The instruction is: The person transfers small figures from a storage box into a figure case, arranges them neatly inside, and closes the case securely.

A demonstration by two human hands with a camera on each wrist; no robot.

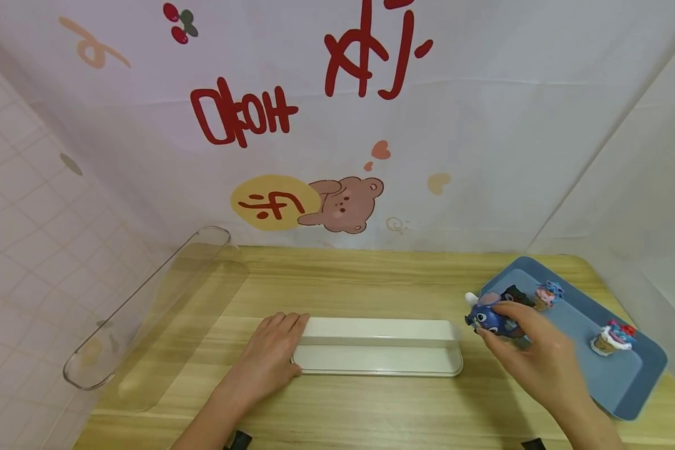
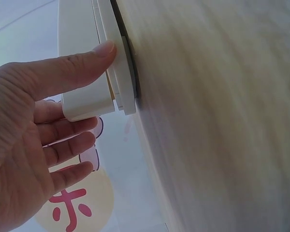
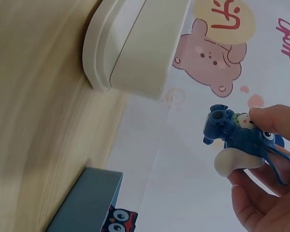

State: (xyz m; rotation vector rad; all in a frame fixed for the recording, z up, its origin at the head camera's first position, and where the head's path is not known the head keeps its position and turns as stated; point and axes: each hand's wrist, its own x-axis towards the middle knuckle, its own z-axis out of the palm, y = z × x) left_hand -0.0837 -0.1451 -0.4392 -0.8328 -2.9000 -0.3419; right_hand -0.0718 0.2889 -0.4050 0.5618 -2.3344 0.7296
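A white stepped display base (image 1: pixel 379 359) lies on the wooden table, long side facing me. My left hand (image 1: pixel 272 350) grips its left end. In the left wrist view the thumb (image 2: pixel 94 60) presses the lower rim, and the fingers reach round the end of the raised step. My right hand (image 1: pixel 540 353) pinches a blue figurine (image 1: pixel 488 317) with large eyes and a white part, held in the air right of the base. The right wrist view shows this figurine (image 3: pixel 246 135) between thumb and fingers, apart from the base.
At the right a blue tray (image 1: pixel 582 350) holds a dark figurine (image 1: pixel 517 295) and two ice-cream-cone figurines, one pink and blue (image 1: pixel 548 295), one white with red and blue (image 1: pixel 613 339). A clear plastic cover (image 1: pixel 174 319) lies at the left. A printed white cloth (image 1: pixel 455 125) hangs behind.
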